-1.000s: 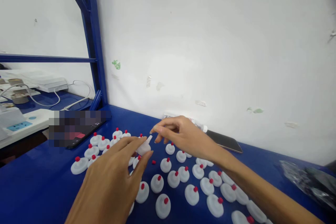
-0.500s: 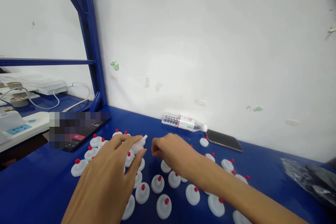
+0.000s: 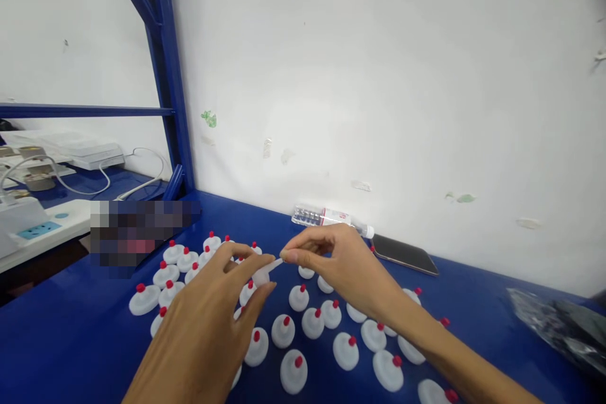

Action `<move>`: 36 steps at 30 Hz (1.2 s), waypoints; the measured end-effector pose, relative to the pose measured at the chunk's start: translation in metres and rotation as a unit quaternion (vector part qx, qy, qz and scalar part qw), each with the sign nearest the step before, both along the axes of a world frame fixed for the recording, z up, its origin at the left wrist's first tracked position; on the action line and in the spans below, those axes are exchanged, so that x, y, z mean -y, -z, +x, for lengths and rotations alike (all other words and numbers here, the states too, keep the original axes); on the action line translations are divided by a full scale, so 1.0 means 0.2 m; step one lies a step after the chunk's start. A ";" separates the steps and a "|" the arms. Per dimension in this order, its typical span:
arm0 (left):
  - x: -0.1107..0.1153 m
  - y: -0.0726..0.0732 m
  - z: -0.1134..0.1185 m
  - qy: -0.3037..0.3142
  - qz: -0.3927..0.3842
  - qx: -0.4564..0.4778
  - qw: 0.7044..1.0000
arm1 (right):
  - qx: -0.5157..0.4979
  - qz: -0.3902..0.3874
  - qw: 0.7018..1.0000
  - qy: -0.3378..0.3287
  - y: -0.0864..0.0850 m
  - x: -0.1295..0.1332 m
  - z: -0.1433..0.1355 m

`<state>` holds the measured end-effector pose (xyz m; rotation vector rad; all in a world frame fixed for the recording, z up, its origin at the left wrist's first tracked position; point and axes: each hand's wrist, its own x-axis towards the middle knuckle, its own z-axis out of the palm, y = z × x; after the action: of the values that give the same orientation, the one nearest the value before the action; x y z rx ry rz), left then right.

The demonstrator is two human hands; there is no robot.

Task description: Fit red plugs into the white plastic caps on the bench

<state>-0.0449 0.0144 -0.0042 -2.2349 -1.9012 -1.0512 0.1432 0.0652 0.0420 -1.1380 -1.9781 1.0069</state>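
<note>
My left hand pinches a white cap between thumb and fingers, its narrow spout pointing up and right. No red tip shows on this spout. At the spout's end, the thumb and forefinger of my right hand are pressed together; whatever they hold is too small to make out. Below and around both hands, several white caps with red tips stand on the blue table, among them one cap between my forearms and another nearer the front.
A clear bottle lies by the wall, with a dark phone right of it. Clear plastic bags lie at the right. A partly blurred tablet, a white power strip and a blue frame post are at the left.
My right hand has turned and moved slightly, bringing its fingertips to the spout. My left hand has shifted a little right with the white cap, and the spout has tilted lower.
</note>
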 end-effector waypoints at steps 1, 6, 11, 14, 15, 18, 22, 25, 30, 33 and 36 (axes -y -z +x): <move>0.00 0.00 0.00 0.003 0.000 0.003 1.000 | -0.012 -0.007 1.000 -0.009 0.00 0.00 0.00; 0.02 -0.03 0.01 0.006 -0.010 0.010 1.000 | -0.048 -0.034 0.998 -0.033 -0.01 -0.02 0.02; 0.03 -0.04 0.00 -0.031 0.004 0.024 0.999 | -0.022 0.003 1.000 0.007 -0.06 -0.01 0.05; 0.02 -0.02 0.00 -0.010 0.009 0.028 1.000 | -0.033 -0.014 0.999 -0.008 -0.05 0.01 0.03; 0.02 -0.02 0.00 -0.004 0.012 0.032 0.999 | -0.038 -0.014 0.999 -0.004 -0.05 0.01 0.02; 0.02 -0.01 0.02 0.015 0.026 0.045 0.999 | -0.055 -0.006 0.998 0.005 -0.03 0.01 0.00; 0.03 -0.01 0.03 0.027 0.022 0.039 0.999 | -0.073 -0.024 0.997 -0.026 -0.03 0.00 0.00; 0.02 -0.01 0.02 -0.006 0.039 0.027 0.999 | -0.050 0.005 0.999 0.007 -0.05 0.00 0.03; 0.01 0.00 0.00 -0.015 0.063 0.014 0.998 | -0.034 -0.005 0.999 0.005 -0.06 0.01 0.03; 0.01 0.00 0.01 0.001 0.070 0.019 0.997 | -0.044 -0.014 0.999 0.000 -0.04 0.03 0.01; 0.02 0.00 0.01 0.026 0.078 0.029 0.996 | -0.067 -0.027 0.997 -0.012 -0.02 0.03 0.00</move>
<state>-0.0429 0.0111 -0.0032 -2.2015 -1.7220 -1.2379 0.1434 0.0592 0.0468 -1.0493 -1.8727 1.1252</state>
